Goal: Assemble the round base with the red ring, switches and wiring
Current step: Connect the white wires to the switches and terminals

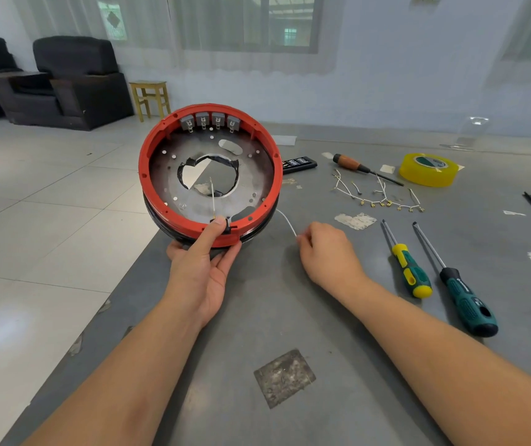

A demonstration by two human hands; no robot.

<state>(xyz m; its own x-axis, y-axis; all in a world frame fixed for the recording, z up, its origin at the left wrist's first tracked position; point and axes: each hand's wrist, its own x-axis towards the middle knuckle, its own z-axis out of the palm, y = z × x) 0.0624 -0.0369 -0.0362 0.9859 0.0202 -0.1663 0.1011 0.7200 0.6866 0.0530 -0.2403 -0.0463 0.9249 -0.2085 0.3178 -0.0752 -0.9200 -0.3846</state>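
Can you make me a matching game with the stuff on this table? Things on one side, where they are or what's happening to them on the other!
Things:
1. round base with the red plastic ring
2. thin white wire
3. yellow roll of clear tape
4. four grey switches

Places or states:
A. lying at the far right of the grey table
B. pinched by the right hand
C. lined up inside the ring's far edge
D. tilted up, held by the left hand

Pairs: 1-D, 2-B, 3-A, 4-C
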